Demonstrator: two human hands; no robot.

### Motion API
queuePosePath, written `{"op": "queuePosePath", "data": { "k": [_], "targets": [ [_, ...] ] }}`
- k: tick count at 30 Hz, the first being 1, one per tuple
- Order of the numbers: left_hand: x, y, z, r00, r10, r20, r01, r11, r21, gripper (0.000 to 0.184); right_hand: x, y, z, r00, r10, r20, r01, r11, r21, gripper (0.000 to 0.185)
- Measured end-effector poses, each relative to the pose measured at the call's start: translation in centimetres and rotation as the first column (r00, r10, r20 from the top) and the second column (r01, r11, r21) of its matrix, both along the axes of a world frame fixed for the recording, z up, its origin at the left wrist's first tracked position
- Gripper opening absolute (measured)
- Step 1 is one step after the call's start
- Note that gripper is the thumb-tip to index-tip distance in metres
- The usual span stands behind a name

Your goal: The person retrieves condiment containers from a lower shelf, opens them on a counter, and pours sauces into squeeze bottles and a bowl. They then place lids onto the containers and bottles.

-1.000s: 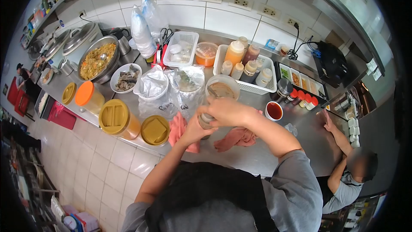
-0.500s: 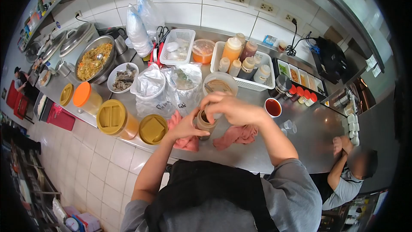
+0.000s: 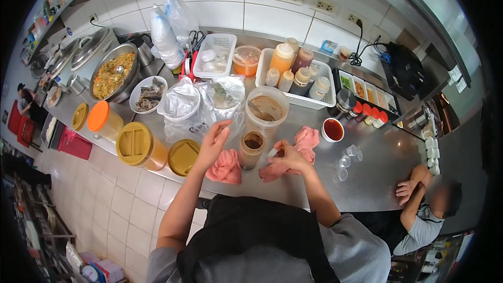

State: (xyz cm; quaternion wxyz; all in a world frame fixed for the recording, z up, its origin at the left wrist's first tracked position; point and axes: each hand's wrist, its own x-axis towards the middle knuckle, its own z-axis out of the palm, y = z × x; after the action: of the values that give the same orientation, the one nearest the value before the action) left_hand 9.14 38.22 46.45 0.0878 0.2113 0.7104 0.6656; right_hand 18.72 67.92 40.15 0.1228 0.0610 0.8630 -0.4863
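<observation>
A clear squeeze bottle (image 3: pixel 251 152) stands upright on the steel counter without its top, dark brown sauce showing inside its mouth. Just left of it, my left hand (image 3: pixel 216 139) is raised with fingers apart, holding nothing. My right hand (image 3: pixel 288 158) is low on the bottle's other side, its fingers closed around a small whitish cap-like piece (image 3: pixel 272 152), partly hidden. Under and beside that hand lies a pink cloth (image 3: pixel 306 141); another pink cloth (image 3: pixel 225 168) is bunched left of the bottle. Behind the bottle is a clear tub (image 3: pixel 277 106) with brown sauce and a spoon.
Yellow-lidded jars (image 3: pixel 137 141) line the front left, with plastic-bagged tubs (image 3: pixel 181 100) behind. A white basket (image 3: pixel 314 102) of sauce bottles is at the back. Right are a bowl of red sauce (image 3: pixel 332 130) and small clear cups (image 3: pixel 343 161). A person's arms (image 3: pixel 411 183) rest at the right edge.
My hands have come off the squeeze bottle, left hand up and leftward, right hand down to the right by the cloth. The bottle's open mouth and the tub behind are now uncovered.
</observation>
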Motion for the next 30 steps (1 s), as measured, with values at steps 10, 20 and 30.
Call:
{"op": "queuePosePath", "data": {
  "k": [10, 20, 30],
  "targets": [
    [-10.7, 7.7, 6.7, 0.650, -0.349, -0.675, -0.205, 0.775, -0.598, 0.014, -5.6, 2.2, 2.8, 0.847, -0.531, -0.040, 0.464, 0.773, -0.432, 0.050],
    [-14.2, 15.0, 4.9, 0.292, -0.884, -0.365, -0.405, 0.232, -0.884, 0.021, -6.5, -0.5, 5.3, 0.797, -0.602, 0.051, 0.536, 0.667, -0.517, 0.057],
    [-13.7, 15.2, 4.1, 0.340, -0.874, -0.347, -0.452, 0.172, -0.876, 0.015, -7.0, -0.2, 4.2, 0.801, -0.569, 0.186, 0.507, 0.481, -0.715, 0.048]
  ]
}}
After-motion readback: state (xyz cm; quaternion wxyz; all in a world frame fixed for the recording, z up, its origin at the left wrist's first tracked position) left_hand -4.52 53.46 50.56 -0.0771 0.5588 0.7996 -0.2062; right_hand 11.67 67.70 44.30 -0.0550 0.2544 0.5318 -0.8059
